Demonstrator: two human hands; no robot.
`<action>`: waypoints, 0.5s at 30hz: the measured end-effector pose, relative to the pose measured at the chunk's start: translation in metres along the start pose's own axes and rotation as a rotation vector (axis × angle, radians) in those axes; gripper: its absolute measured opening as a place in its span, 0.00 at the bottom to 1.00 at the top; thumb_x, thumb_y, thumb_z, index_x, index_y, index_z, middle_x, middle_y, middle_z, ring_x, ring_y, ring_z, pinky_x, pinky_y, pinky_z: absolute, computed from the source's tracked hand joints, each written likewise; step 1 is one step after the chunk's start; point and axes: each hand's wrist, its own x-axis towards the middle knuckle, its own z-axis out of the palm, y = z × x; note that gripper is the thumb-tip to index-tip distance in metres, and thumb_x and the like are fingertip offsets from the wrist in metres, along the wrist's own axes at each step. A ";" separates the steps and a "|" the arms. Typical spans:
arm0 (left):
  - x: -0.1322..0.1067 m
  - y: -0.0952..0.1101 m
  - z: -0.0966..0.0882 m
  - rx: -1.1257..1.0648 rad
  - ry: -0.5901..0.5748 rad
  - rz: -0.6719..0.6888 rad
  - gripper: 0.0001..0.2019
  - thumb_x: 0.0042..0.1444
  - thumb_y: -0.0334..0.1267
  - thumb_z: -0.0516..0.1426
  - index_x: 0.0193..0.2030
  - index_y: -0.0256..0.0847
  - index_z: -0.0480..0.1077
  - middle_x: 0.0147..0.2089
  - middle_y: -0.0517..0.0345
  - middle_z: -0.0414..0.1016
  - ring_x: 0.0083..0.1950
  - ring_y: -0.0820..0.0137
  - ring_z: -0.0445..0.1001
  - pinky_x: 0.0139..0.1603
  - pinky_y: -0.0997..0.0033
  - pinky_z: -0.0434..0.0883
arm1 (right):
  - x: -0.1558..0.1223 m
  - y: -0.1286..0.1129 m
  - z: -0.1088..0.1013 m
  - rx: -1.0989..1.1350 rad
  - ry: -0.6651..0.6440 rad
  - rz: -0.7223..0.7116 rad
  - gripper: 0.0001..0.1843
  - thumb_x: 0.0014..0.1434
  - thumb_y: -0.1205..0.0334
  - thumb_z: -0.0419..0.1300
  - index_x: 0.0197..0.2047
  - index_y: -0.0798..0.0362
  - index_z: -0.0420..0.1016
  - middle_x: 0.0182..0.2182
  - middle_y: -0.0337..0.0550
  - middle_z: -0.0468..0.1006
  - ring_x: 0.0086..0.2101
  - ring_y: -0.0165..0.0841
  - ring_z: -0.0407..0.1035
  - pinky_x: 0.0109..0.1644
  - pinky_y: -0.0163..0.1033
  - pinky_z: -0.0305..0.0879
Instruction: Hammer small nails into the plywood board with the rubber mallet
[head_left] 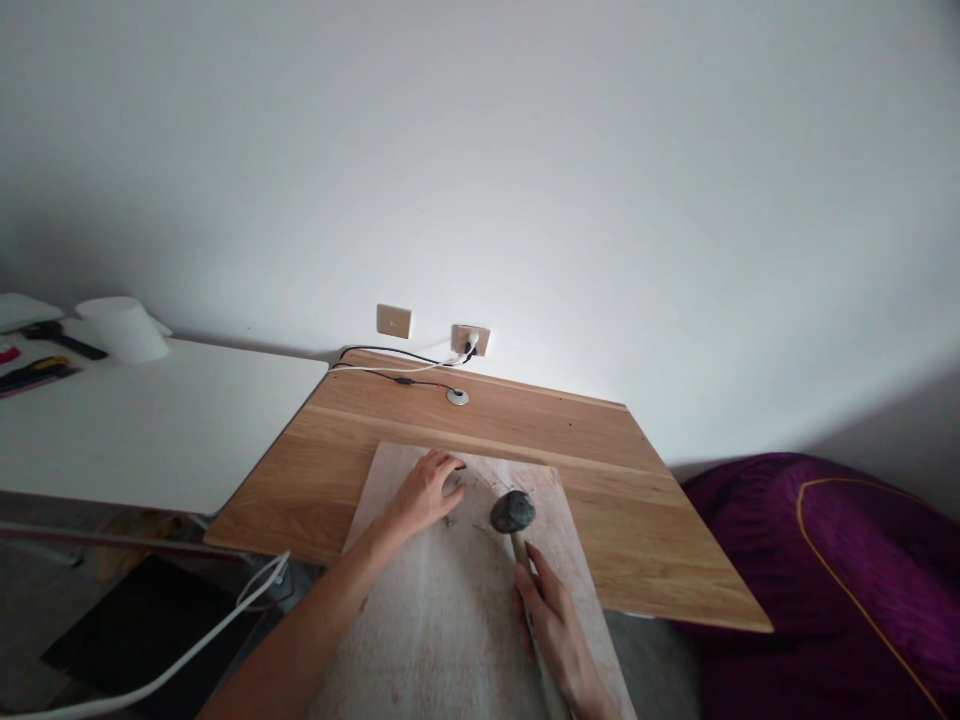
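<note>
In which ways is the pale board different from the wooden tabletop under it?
The pale board is whitish with reddish streaks, while the wooden tabletop is brown with clear grain. The pale board lies on top and reaches past the front edge of the wooden tabletop. Small metal pieces lie on the pale board; the wooden tabletop has cables and a round silver fitting towards its back. Both are flat, with straight edges.
</note>
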 end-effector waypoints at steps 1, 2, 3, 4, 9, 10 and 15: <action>0.000 0.000 0.000 0.000 0.004 0.000 0.13 0.57 0.27 0.61 0.48 0.42 0.74 0.49 0.52 0.78 0.54 0.60 0.75 0.58 0.58 0.71 | 0.000 0.000 0.001 0.000 0.004 -0.007 0.44 0.55 0.26 0.61 0.61 0.52 0.71 0.18 0.32 0.65 0.14 0.29 0.57 0.13 0.35 0.53; 0.000 0.000 0.000 -0.003 0.010 0.000 0.12 0.58 0.27 0.61 0.48 0.42 0.74 0.48 0.52 0.78 0.53 0.60 0.75 0.58 0.58 0.72 | -0.001 0.000 0.001 -0.001 0.005 -0.013 0.44 0.56 0.26 0.61 0.61 0.52 0.70 0.18 0.32 0.65 0.14 0.30 0.57 0.14 0.35 0.53; 0.001 -0.001 0.000 -0.007 0.017 0.001 0.12 0.58 0.27 0.61 0.48 0.42 0.74 0.48 0.52 0.78 0.53 0.60 0.75 0.58 0.59 0.72 | -0.001 -0.001 0.001 -0.003 0.005 -0.018 0.44 0.56 0.26 0.61 0.61 0.52 0.70 0.18 0.32 0.65 0.14 0.30 0.57 0.14 0.35 0.53; 0.001 -0.001 0.000 -0.014 0.023 0.005 0.11 0.58 0.27 0.60 0.48 0.42 0.74 0.48 0.52 0.78 0.53 0.61 0.75 0.58 0.59 0.72 | -0.002 -0.001 0.002 -0.004 0.000 -0.021 0.44 0.56 0.26 0.61 0.61 0.52 0.70 0.18 0.32 0.65 0.14 0.30 0.57 0.14 0.35 0.53; 0.001 -0.001 -0.003 -0.052 0.057 0.024 0.10 0.62 0.29 0.58 0.48 0.41 0.75 0.49 0.51 0.79 0.53 0.61 0.76 0.58 0.60 0.72 | -0.002 -0.002 0.003 0.016 -0.001 -0.018 0.44 0.56 0.26 0.60 0.61 0.53 0.70 0.20 0.33 0.66 0.15 0.30 0.57 0.15 0.36 0.53; -0.001 0.000 -0.005 -0.048 0.051 0.024 0.10 0.62 0.29 0.58 0.48 0.41 0.75 0.48 0.51 0.79 0.53 0.62 0.76 0.58 0.60 0.72 | -0.001 -0.002 0.003 0.020 0.002 -0.019 0.44 0.56 0.26 0.60 0.61 0.52 0.70 0.20 0.33 0.66 0.15 0.30 0.57 0.15 0.36 0.53; -0.022 0.008 -0.025 0.071 -0.103 0.047 0.13 0.62 0.26 0.56 0.50 0.43 0.76 0.45 0.53 0.80 0.48 0.63 0.77 0.53 0.63 0.73 | -0.001 -0.002 0.003 0.025 -0.007 -0.018 0.44 0.55 0.25 0.60 0.60 0.52 0.71 0.18 0.32 0.64 0.14 0.31 0.56 0.16 0.36 0.51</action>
